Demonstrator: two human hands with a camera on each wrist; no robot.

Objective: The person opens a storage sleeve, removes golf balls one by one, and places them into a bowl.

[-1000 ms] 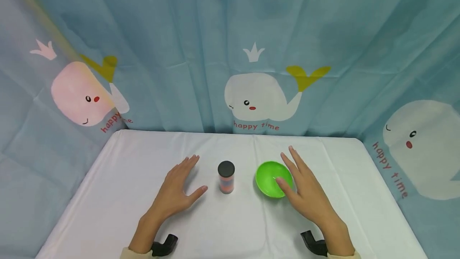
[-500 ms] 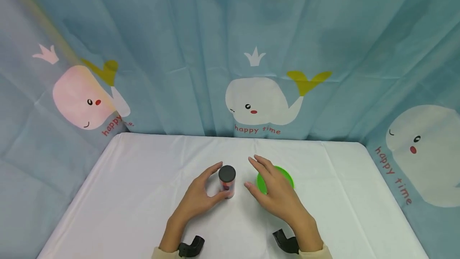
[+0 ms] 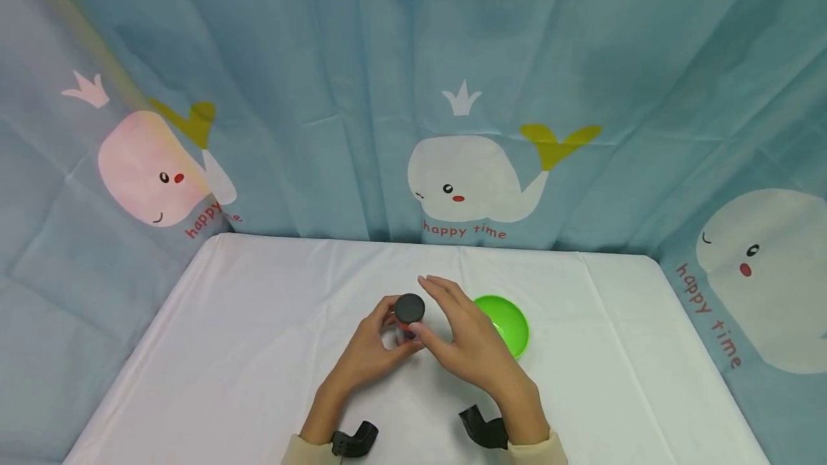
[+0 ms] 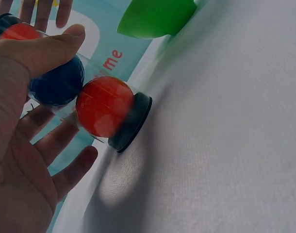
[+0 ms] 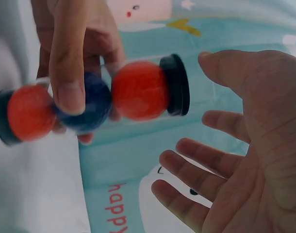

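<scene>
- A blue curtain (image 3: 362, 56) stands behind the work, printed with 3 whales (image 3: 474, 181).
- In front of it is a table (image 3: 594, 350) under a white cloth.
- The right hand (image 3: 468, 343) has its fingers extended and holds nothing; it is just beside the tube, and its wrist view shows a gap between the thumb and the tube's near end.
- The left hand (image 3: 368, 350) grips the clear tube (image 4: 102, 104), its thumb laid across the side and fingers behind.
- A green bowl (image 3: 515, 329) sits to the right of the tube, partly hidden by the right hand in the head view.
- The tube is between the 2 hands, long axis roughly upright, top end level with the right thumb and index finger. The left hand is the nearer, being in contact; whether the tube's base touches the cloth I cannot tell.
- Inside the tube are 2 orange balls (image 5: 140, 91) with 1 dark blue ball (image 5: 87, 102) between them.
- A black cap (image 3: 410, 308) closes the top, and a black base (image 4: 132, 124) the bottom.
- Red lettering (image 3: 465, 230) under the middle whale reads "happy time"; the right whale carries the same words, while a fold hides part of the left copy. No brand or label is readable on the tube or bowl.
</scene>
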